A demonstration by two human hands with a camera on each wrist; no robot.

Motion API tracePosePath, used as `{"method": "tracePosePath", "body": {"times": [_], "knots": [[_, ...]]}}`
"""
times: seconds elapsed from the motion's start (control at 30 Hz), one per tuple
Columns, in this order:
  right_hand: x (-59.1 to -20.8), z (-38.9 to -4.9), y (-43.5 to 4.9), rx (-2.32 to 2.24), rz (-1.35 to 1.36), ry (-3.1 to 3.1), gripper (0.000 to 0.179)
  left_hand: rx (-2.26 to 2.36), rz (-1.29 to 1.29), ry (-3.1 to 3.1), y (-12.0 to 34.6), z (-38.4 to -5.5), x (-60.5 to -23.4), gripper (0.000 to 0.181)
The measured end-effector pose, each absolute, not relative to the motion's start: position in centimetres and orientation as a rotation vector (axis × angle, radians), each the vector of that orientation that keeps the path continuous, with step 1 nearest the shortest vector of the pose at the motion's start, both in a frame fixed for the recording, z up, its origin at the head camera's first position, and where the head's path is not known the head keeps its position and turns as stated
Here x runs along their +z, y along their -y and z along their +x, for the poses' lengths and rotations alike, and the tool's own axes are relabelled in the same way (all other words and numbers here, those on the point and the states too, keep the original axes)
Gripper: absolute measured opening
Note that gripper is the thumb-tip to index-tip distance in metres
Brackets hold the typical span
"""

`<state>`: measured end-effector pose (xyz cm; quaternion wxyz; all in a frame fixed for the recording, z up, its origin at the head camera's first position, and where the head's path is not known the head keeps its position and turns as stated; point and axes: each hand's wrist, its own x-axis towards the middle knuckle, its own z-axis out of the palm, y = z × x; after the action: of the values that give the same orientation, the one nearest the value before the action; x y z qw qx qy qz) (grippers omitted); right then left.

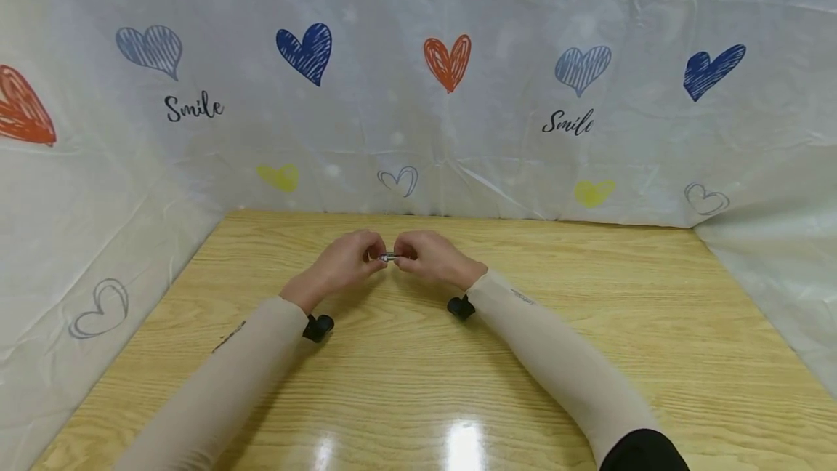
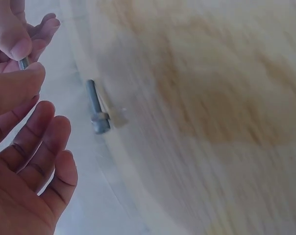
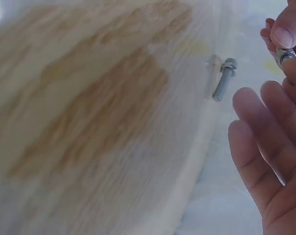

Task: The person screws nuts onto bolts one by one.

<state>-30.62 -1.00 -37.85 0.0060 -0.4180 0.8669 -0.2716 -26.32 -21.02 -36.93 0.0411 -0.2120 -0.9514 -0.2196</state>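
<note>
My left hand [image 1: 343,262] and right hand [image 1: 433,256] meet fingertip to fingertip above the far middle of the table. Between them is a small silver bolt [image 1: 389,256], pinched by thumb and fingers from both sides. A short stretch of thread [image 2: 23,63] shows between the fingertips in the left wrist view. From the right wrist, a shiny ring-shaped end [image 3: 286,55] is visible; whether it is the bolt's head or a nut, I cannot tell. Beyond the hands lies a second bolt [image 2: 94,103] with a thick head and a collar; the head view does not show it.
The wood-grain table [image 1: 405,376] reaches back to a white cloth [image 1: 497,137] printed with hearts and words. Another part of the cloth hangs along the left side. Small black devices [image 1: 318,328] sit at both wrists, close to the tabletop.
</note>
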Motion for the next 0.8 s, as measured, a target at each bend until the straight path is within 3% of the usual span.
{"method": "tracePosePath", "body": {"times": [0.8], "knots": [[-38.5,-31.9,3.7,-0.538,-1.230,-2.727,0.005,-0.548,-0.635,3.063,22.0,-28.1,-37.7,0.007]]}}
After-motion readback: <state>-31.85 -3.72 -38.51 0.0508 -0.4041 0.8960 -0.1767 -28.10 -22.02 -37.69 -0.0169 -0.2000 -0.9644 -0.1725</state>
